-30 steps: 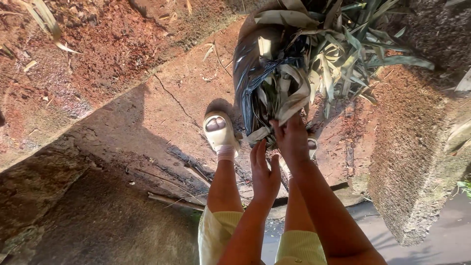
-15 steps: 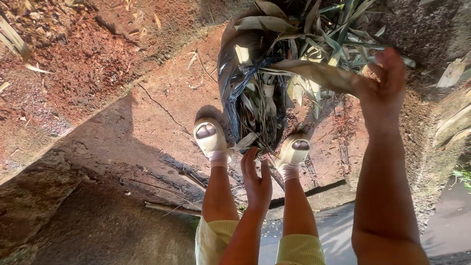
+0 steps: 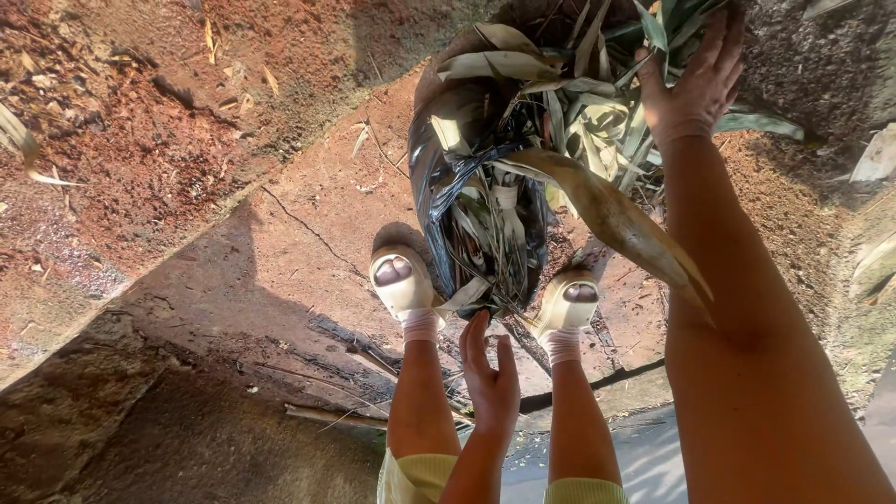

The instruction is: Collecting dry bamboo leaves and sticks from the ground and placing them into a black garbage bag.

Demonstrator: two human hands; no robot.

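Above the black plastic bag [image 3: 448,187], our right hand [image 3: 695,79] reached far out with the forearm stretched long across the right of the view, its fingers spread and laid into the pile of dry, pale green leaves [image 3: 579,112] that spilled from the bag's mouth. That grip was open, flat against the leaves, pinching nothing that we could make out. One long brown leaf [image 3: 616,219] hung down beside the right forearm, touching it near its tip; we could not tell whether it was caught anywhere higher up.

Our left hand [image 3: 490,373] stayed low, between our two legs, fingers straight and close together, the fingertips just meeting the bottom end of the bag where a pale leaf strip poked out. It was not closed on anything.

The bag lay lengthwise on the reddish concrete path [image 3: 308,224], its lower end between our cream sandals [image 3: 403,280], which stood just beside it on either side. To the left the path ran bare to a raised edge with red soil [image 3: 140,121] beyond it, scattered with dry leaf bits. A crack crossed the path left of the bag. To the right a rough, mossy kerb [image 3: 793,215] stood near the leaf pile, leaving little room there.
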